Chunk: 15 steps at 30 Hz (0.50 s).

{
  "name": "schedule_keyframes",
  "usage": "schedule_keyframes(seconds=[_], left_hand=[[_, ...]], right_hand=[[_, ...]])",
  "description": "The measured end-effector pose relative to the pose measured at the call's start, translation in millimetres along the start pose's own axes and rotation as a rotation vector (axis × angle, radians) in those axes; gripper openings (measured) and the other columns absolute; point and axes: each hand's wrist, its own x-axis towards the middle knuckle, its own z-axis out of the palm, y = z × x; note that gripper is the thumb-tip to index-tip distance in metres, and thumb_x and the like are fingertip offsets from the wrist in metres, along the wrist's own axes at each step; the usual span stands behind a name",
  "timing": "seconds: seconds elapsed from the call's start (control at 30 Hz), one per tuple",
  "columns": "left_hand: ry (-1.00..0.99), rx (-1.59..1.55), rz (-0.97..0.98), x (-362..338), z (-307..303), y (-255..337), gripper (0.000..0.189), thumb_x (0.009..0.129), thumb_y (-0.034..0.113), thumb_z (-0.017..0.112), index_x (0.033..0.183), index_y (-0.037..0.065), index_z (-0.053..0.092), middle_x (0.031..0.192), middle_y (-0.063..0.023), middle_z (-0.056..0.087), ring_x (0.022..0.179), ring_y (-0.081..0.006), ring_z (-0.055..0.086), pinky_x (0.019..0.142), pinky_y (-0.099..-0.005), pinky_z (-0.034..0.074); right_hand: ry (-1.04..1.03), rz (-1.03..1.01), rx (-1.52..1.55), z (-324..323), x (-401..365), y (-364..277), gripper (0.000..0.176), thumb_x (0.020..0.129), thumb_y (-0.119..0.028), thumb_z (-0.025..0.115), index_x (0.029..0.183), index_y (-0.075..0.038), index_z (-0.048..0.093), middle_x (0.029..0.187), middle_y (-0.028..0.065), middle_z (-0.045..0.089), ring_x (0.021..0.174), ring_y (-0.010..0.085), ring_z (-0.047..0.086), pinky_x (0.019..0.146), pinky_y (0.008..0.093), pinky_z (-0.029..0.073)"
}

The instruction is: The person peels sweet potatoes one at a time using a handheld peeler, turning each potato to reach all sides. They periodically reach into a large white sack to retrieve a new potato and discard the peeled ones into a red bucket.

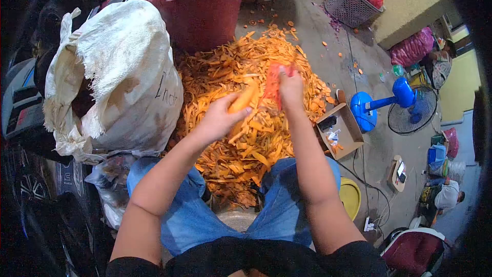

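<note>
Carrot (242, 101), by the look of it, is in my left hand (218, 118), out over the heap of peelings (259, 146) in front of me. My fingers and thumb are closed around its near end, so the far end sticks out bare, likely to give my fingers some room. My right hand (292, 90) is closed on a red tool (271, 84), too blurred to name for certain and held just beyond the carrot; I can't tell if the two touch. Having both hands above the heap probably lets any scraps fall there, and my knees are apart, I think, to spare my jeans (302, 195). A white sack (136, 56) stands at my left with its mouth gaping, and a red tub (205, 15) stands at the far side of the heap, both placed within easy reach, I'd guess. On my right, a small open box (349, 144) holds odds and ends, perhaps set aside from the peelings, with a blue fan (382, 103) beyond it
</note>
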Motion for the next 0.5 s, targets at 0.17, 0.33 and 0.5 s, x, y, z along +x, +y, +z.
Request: schedule_keyframes(seconds=[0.17, 0.33, 0.5], left_hand=[[0.032, -0.165, 0.327, 12, -9, -3, 0.033, 0.076, 0.020, 0.053, 0.102, 0.001, 0.046, 0.094, -0.0058, 0.051, 0.083, -0.0113, 0.048, 0.073, -0.0251, 0.039], [0.027, -0.139, 0.408, 14, -14, 2, 0.035, 0.072, 0.013, 0.056, 0.103, 0.002, 0.045, 0.103, -0.0046, 0.047, 0.094, -0.0132, 0.045, 0.085, -0.0270, 0.033], [0.001, 0.211, 0.269, 10, -40, 10, 0.044, 0.066, 0.010, 0.060, 0.106, 0.000, 0.045, 0.097, -0.0055, 0.050, 0.091, -0.0128, 0.047, 0.081, -0.0261, 0.036]], right_hand=[[-0.720, 0.495, 0.325, 33, -54, 11, 0.018, 0.081, -0.020, 0.042, 0.085, -0.005, 0.053, 0.068, 0.0029, 0.054, 0.057, 0.0099, 0.049, 0.051, 0.0225, 0.041], [-0.715, 0.679, 0.730, 42, -68, 10, 0.019, 0.081, -0.020, 0.040, 0.093, -0.008, 0.050, 0.072, 0.0020, 0.054, 0.060, 0.0093, 0.051, 0.049, 0.0229, 0.042], [-0.526, 0.348, 0.633, 31, -36, 6, 0.017, 0.083, -0.021, 0.040, 0.091, -0.007, 0.047, 0.073, 0.0016, 0.054, 0.060, 0.0094, 0.051, 0.047, 0.0233, 0.043]])
